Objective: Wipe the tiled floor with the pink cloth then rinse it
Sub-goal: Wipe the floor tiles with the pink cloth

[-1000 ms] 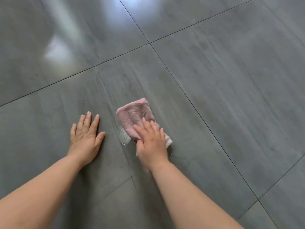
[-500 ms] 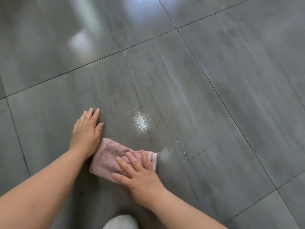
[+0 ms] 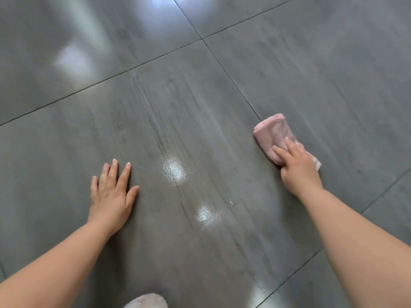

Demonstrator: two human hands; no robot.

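Figure: head view of a person crouched over a grey tiled floor (image 3: 333, 74), both bare forearms reaching forward
Task's thing: the pink cloth (image 3: 272, 134), folded into a small pad, lies flat on the floor at the right of the view, on a dark grout line (image 3: 231, 74) between two tiles
Right hand (image 3: 298, 167): covers the near half of the cloth; its grip is on the cloth, fingers bent over the pad and pressing it down, thumb hidden
Left hand (image 3: 111, 196): flat on the tile with fingers spread and straight, holding nothing, well apart from the cloth; judged to be a prop for the body
Floor surface: two glossy wet patches (image 3: 174, 170) and fine streaks run down the middle tile between the hands; a small white speck (image 3: 231, 202) lies nearby
Bottom edge: a pale rounded object (image 3: 146, 301), cut off by the frame, cannot be identified
Progress: judged mid-wipe; the streaked middle tile looks already passed over, while the tiles at the top and right show no such marks; rinsing is not yet begun, and no water source is in view
Change over half a second: the cloth was just beside the left hand, close to the body; it now sits far out to the right, the left hand keeps its place, and a second wet patch shows
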